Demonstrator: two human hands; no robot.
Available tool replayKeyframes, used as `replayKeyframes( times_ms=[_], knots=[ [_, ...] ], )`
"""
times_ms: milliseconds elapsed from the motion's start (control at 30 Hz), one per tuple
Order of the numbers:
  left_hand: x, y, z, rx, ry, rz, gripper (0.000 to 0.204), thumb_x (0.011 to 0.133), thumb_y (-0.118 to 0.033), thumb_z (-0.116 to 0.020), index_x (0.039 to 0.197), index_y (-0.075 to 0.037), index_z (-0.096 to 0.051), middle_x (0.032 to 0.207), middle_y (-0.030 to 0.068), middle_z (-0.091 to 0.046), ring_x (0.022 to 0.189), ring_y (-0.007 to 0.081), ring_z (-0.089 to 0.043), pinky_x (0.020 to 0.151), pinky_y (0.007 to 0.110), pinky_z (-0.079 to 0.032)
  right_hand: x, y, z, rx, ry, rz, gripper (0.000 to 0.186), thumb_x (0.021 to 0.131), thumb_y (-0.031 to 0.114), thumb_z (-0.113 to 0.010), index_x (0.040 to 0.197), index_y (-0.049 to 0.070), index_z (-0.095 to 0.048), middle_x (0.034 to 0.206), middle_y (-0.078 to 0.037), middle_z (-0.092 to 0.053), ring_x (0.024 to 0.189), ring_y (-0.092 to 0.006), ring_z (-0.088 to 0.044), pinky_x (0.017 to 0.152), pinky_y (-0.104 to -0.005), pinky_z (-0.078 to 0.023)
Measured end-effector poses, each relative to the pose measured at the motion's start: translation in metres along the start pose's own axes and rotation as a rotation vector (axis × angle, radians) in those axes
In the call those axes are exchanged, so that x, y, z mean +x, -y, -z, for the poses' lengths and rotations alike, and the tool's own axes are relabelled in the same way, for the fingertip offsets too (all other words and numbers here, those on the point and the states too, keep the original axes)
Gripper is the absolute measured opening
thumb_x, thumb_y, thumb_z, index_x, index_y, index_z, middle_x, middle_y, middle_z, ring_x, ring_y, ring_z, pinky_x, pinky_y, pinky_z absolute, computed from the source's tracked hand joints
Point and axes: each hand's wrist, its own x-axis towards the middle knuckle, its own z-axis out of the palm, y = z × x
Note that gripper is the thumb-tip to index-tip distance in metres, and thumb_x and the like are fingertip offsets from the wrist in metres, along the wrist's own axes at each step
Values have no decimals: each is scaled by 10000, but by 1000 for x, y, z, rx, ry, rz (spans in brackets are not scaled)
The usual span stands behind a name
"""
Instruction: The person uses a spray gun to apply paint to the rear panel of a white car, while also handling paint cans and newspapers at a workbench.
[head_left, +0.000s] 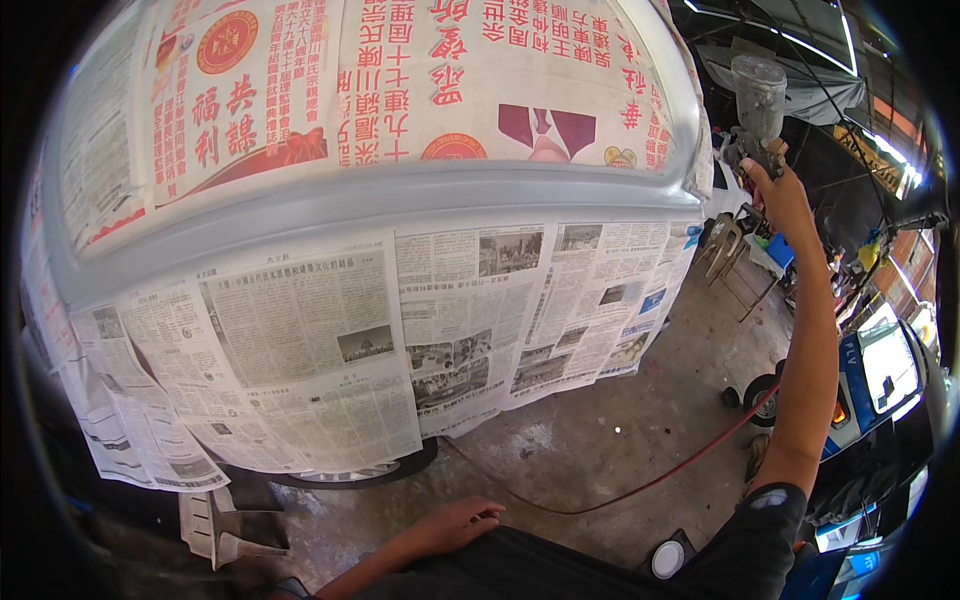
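Note:
My right hand (775, 185) is raised at the upper right, its fingers wrapped round a spray gun (745, 150). A greyish, paint-stained cup (760, 95) sits on top of the gun. To the left of the gun is a car body masked with newspaper sheets (300, 340) and red-printed paper (400, 90). Between the papers runs a bare grey painted strip (400, 200) that curves up at the right. Low in front of my body, my left hand (455, 525) rests with fingers curled together, holding nothing visible and apart from the car.
A red hose (640, 490) curves over the concrete floor (540, 460) from under the car toward the right. A wheel (350, 472) shows below the paper, near a metal stand (215, 530). A round tin (667, 558), a stool (725, 240) and a blue vehicle (850, 400) are at the right.

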Motion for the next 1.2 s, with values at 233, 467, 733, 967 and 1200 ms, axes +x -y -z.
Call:
replayKeyframes(
  times_ms=[233, 467, 733, 967, 1200],
  knots=[
    [-2, -4, 0, 9, 6, -15, 341, 994, -258, -580, 1268, -56, -597, 1141, 130, -649, 1064, 264, -637, 914, 354, -499, -21, 6, -3, 148, 59, -15, 533, 926, 535, -610, 732, 42, -546, 570, -12, -504, 381, -109, -430, 351, -290, -342],
    [-4, -3, 1, 14, 16, -24, 331, 990, -244, -585, 1263, -58, -599, 1134, 132, -647, 1057, 265, -637, 908, 358, -500, -34, 17, -2, 182, 187, -37, 528, 946, 532, -573, 881, 9, -553, 598, -24, -506, 353, -106, -429, 308, -281, -350],
    [-5, 3, 0, 29, 14, -22, 327, 991, -250, -584, 1259, -64, -601, 1146, 132, -642, 1067, 258, -636, 923, 353, -498, -53, 46, -7, 268, 235, 49, 581, 959, 570, -526, 726, 38, -539, 547, -12, -496, 342, -97, -416, 310, -263, -348],
    [-5, -3, 3, 28, 26, -20, 331, 994, -241, -582, 1266, -53, -600, 1144, 135, -647, 1074, 257, -639, 935, 355, -495, -66, 72, -4, 313, 296, 66, 598, 943, 579, -540, 741, 17, -558, 569, -14, -502, 363, -99, -443, 345, -261, -380],
    [-3, -9, 4, 18, 40, 3, 335, 994, -240, -582, 1264, -43, -596, 1156, 139, -647, 1084, 258, -640, 937, 351, -497, -84, 107, 2, 378, 372, 128, 564, 961, 557, -525, 836, 8, -573, 623, -9, -537, 358, -90, -428, 356, -248, -360]
  ],
)
